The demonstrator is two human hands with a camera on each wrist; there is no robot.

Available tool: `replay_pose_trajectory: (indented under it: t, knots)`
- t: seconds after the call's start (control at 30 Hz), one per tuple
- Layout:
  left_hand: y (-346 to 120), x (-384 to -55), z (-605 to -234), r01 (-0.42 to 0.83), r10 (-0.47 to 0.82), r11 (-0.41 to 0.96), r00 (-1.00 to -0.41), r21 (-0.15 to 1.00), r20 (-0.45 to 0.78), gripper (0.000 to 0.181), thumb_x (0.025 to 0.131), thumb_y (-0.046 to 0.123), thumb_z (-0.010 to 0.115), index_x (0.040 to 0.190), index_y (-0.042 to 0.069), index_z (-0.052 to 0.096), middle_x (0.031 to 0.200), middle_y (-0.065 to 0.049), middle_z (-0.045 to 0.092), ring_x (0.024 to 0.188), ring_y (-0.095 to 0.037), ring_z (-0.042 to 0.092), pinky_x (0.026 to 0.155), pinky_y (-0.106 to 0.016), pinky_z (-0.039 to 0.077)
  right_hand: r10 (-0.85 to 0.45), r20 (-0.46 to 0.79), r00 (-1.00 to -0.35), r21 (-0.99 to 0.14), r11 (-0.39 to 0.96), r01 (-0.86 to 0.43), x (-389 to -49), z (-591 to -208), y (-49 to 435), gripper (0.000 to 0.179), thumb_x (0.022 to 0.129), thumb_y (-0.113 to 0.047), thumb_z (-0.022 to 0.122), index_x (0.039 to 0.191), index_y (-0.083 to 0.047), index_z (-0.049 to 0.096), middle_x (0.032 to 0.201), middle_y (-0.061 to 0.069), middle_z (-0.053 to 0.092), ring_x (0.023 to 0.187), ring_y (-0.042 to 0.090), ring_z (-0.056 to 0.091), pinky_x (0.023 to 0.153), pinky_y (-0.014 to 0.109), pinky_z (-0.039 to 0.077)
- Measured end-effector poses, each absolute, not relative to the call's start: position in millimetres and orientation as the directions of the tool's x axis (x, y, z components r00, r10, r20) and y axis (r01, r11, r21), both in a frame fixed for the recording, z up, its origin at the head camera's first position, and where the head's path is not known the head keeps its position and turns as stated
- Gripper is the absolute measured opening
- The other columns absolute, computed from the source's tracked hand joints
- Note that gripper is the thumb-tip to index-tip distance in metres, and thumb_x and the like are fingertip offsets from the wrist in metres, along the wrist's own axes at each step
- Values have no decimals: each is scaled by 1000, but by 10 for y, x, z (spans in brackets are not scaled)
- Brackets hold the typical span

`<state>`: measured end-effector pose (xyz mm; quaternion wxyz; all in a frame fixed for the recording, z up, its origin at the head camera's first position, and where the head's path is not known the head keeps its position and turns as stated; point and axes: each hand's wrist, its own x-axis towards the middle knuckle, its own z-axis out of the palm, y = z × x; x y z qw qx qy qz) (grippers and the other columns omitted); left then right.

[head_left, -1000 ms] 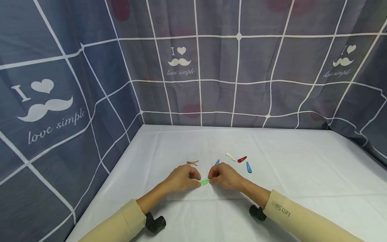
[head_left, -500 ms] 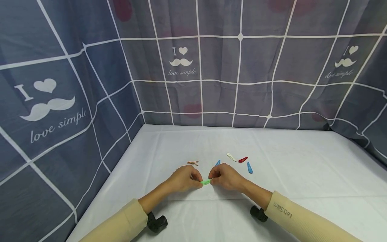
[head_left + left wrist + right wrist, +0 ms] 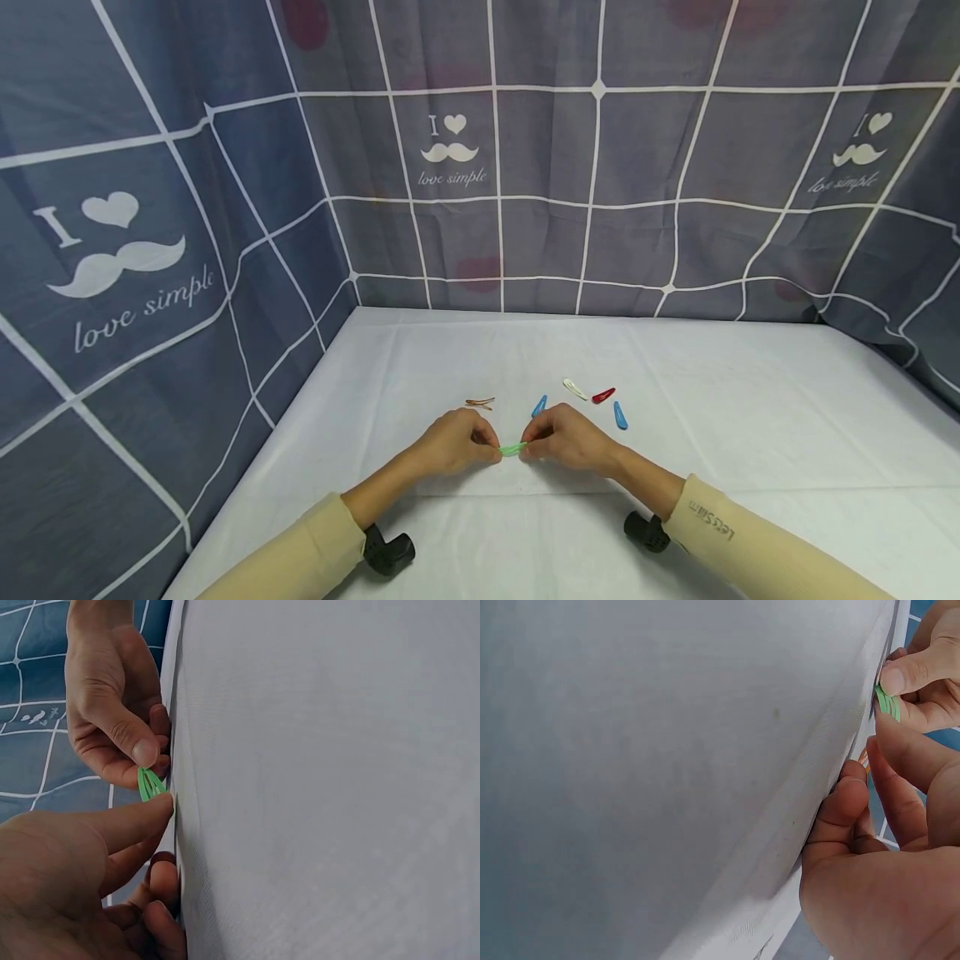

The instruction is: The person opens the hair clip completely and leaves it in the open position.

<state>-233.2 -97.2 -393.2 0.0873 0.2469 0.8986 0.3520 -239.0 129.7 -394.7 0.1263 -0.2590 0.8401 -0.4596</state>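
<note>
A green snap hair clip (image 3: 512,450) is stretched between both hands above the white table. My left hand (image 3: 457,442) pinches its left end between thumb and fingers. Its right end is pinched by my right hand (image 3: 570,437). In the left wrist view the hair clip (image 3: 152,784) shows narrow gaps between its strips, while both its ends are hidden under the fingertips. From the right wrist, the middle of the clip (image 3: 887,703) is visible between the two thumbs.
Behind my right hand lie a blue clip (image 3: 539,406), a cream clip (image 3: 574,388), a red clip (image 3: 603,396) and a second blue clip (image 3: 620,416). A copper-coloured clip (image 3: 480,403) lies beyond my left hand. A checked curtain (image 3: 540,167) surrounds the white table (image 3: 720,400).
The green clip has turned from slanted to nearly level and now looks slightly bowed. My right hand has shifted a little to the right, and more of the nearby blue clip shows.
</note>
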Motion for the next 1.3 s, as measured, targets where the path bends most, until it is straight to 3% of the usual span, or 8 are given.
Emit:
replay_pose_trajectory:
  t: [0.23, 0.5, 0.63, 0.73, 0.87, 1.0, 1.3]
  knots:
    - [-977, -2348, -3931, 373, 513, 585, -858, 720, 27, 6, 85, 14, 76, 82, 12, 71, 76, 10, 64, 73, -8, 56, 71, -27, 45, -548, 22, -836, -860, 415, -295, -2384, -3948, 1310, 4, 84, -3, 74, 86, -1, 74, 78, 1, 67, 69, 11, 47, 58, 22, 36]
    - [-992, -2360, -3907, 316, 472, 438, -878, 841, 84, 7, 89, 12, 73, 86, 6, 71, 75, 2, 64, 71, -13, 57, 60, -25, 44, -533, -6, -846, -904, 364, -223, -2407, -3920, 1321, 9, 89, -8, 70, 93, -1, 74, 80, 3, 64, 65, 15, 49, 51, 23, 39]
    - [-997, -2360, -3849, 276, 397, 414, -912, 867, 100, 7, 88, 14, 74, 89, 8, 75, 81, 2, 69, 98, -20, 65, 72, -27, 49, -494, 10, -869, -916, 345, -206, -2418, -3868, 1296, 13, 90, -12, 71, 96, -1, 74, 84, 5, 66, 70, 18, 51, 52, 24, 42]
    - [-1001, -2352, -3792, 274, 349, 429, -929, 861, 122, 8, 88, 17, 75, 92, 9, 77, 88, 3, 71, 105, -20, 64, 78, -31, 51, -467, 49, -883, -910, 343, -232, -2416, -3827, 1261, 16, 90, -15, 72, 97, -1, 74, 86, 6, 68, 73, 18, 54, 57, 25, 44]
    - [-1009, -2338, -3725, 287, 316, 447, -937, 847, 151, 11, 88, 18, 76, 95, 10, 77, 91, 4, 71, 86, -14, 65, 74, -33, 52, -432, 171, -885, -862, 370, -347, -2401, -3783, 1205, 15, 89, -16, 73, 96, -3, 76, 86, 3, 69, 76, 18, 58, 63, 28, 47]
    - [-1017, -2325, -3681, 313, 303, 432, -934, 846, 190, 11, 87, 15, 77, 96, 8, 78, 90, 2, 72, 79, -12, 64, 70, -32, 52, -395, 266, -880, -811, 403, -426, -2388, -3744, 1141, 8, 88, -15, 74, 92, -9, 78, 84, -3, 69, 75, 17, 59, 62, 28, 47]
    - [-1030, -2306, -3689, 372, 306, 406, -916, 835, 260, 10, 87, 15, 77, 93, 8, 79, 89, 1, 73, 76, -12, 65, 67, -30, 52, -336, 278, -900, -798, 440, -412, -2319, -3704, 1063, 4, 89, -13, 73, 88, -9, 72, 80, -4, 64, 74, 16, 57, 59, 28, 46]
